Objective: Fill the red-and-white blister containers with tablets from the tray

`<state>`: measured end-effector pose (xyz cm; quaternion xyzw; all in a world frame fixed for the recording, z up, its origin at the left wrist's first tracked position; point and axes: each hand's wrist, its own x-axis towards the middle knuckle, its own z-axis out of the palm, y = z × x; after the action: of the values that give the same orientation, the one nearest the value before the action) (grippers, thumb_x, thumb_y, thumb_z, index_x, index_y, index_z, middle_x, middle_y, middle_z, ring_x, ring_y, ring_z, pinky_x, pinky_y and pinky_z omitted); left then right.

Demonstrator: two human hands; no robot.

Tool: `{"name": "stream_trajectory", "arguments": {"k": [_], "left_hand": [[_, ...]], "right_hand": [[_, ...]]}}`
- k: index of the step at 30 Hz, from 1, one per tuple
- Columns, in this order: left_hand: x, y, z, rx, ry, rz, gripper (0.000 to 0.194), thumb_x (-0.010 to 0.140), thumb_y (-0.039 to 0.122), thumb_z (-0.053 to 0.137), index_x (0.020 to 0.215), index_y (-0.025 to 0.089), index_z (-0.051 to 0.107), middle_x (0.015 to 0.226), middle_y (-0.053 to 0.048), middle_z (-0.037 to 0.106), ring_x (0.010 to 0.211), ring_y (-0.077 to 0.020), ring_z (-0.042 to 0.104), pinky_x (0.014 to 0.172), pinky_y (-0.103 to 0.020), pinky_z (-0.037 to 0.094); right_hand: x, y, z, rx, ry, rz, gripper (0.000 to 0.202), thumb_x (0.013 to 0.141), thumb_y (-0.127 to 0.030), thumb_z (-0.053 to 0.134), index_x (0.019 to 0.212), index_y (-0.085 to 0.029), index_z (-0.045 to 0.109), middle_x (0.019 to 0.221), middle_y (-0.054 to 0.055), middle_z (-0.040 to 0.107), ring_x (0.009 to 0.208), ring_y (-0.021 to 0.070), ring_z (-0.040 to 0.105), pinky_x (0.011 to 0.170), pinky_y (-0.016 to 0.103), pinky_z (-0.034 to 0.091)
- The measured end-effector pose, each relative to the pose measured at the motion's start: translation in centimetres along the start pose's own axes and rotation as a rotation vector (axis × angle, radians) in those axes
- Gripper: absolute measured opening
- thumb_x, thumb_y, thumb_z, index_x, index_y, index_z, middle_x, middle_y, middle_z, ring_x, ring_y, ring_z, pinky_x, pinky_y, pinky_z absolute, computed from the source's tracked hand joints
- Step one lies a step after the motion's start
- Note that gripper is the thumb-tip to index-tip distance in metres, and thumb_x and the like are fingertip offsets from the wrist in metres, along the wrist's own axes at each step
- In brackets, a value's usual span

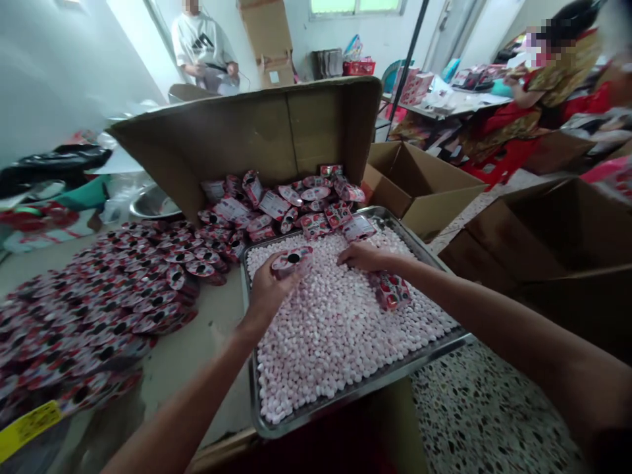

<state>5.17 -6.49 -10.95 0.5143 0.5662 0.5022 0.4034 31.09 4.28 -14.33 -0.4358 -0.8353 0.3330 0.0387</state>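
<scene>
Over the tray (365, 383), a packet (301, 257) sits in the left hand (270, 288).

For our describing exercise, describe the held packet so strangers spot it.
Find the metal tray of white pieces. Above its far left part, the left hand grips a printed packet with a dark hole. Unlike the standing packets and heaped packets, it is held.
</scene>
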Motion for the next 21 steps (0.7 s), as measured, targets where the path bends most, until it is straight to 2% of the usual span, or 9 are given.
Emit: {"name": "stream_trajectory", "arguments": {"k": [3, 5, 7, 11, 15, 21], "left_hand": [[0.6, 0.1, -3.5, 0.365, 0.033, 0.118, 0.047, 0.067, 0.041, 0.081, 0.107, 0.018, 0.071, 0.101, -0.006, 0.074, 0.094, -0.0248, 0.068, 0.088, -0.035, 0.051], [1.0, -0.5, -4.7, 0.52, 0.045, 0.175, 0.044, 0.071, 0.041, 0.079, 0.108, 0.018, 0.072, 0.103, -0.008, 0.074, 0.095, -0.0262, 0.067, 0.088, -0.036, 0.05], [1.1, -1.2, -5.1, 0.581, 0.021, 0.22, 0.042, 0.074, 0.04, 0.076, 0.11, 0.019, 0.072, 0.107, -0.009, 0.073, 0.097, -0.0263, 0.067, 0.088, -0.035, 0.05], [0.6, -1.3, -5.0, 0.574, -0.08, 0.232, 0.037, 0.075, 0.036, 0.075, 0.108, 0.021, 0.073, 0.105, -0.006, 0.074, 0.092, -0.0236, 0.067, 0.084, -0.032, 0.05], [-0.3, -0.5, -4.6, 0.507, -0.152, 0.207, 0.038, 0.073, 0.032, 0.077, 0.109, 0.021, 0.073, 0.1, -0.004, 0.075, 0.085, -0.0212, 0.067, 0.078, -0.028, 0.05], [-0.7, -0.9, -4.0, 0.476, -0.236, 0.233, 0.04, 0.073, 0.036, 0.077, 0.11, 0.022, 0.073, 0.1, -0.003, 0.075, 0.084, -0.0199, 0.067, 0.073, -0.026, 0.048]], "right_hand": [[-0.1, -0.4, 0.4, 0.153, 0.021, 0.061, 0.034, 0.073, -0.011, 0.054, 0.096, -0.018, 0.078, 0.092, -0.001, 0.077, 0.09, 0.018, 0.067, 0.085, 0.027, 0.05], [-0.7, -0.8, -0.1, 0.254, 0.026, 0.101, 0.034, 0.072, -0.013, 0.053, 0.096, -0.015, 0.077, 0.081, -0.001, 0.074, 0.077, 0.0161, 0.065, 0.076, 0.026, 0.051], [-1.4, -1.8, -1.1, 0.331, 0.045, 0.125, 0.033, 0.072, -0.016, 0.054, 0.097, -0.015, 0.076, 0.073, -0.001, 0.07, 0.067, 0.0139, 0.061, 0.068, 0.025, 0.05], [-2.4, -5.0, -3.5, 0.345, 0.109, 0.109, 0.028, 0.074, -0.02, 0.055, 0.094, -0.016, 0.074, 0.072, 0.0, 0.067, 0.064, 0.0121, 0.057, 0.065, 0.024, 0.047], [-2.2, -8.0, -5.3, 0.187, 0.08, 0.117, 0.027, 0.075, -0.018, 0.052, 0.088, -0.016, 0.075, 0.063, -0.001, 0.063, 0.06, 0.0121, 0.054, 0.061, 0.023, 0.044], [-3.3, -13.3, -7.3, -0.306, 0.111, 0.094, 0.029, 0.077, -0.014, 0.053, 0.089, -0.021, 0.078, 0.077, -0.001, 0.072, 0.073, 0.0138, 0.061, 0.067, 0.024, 0.042]]}}
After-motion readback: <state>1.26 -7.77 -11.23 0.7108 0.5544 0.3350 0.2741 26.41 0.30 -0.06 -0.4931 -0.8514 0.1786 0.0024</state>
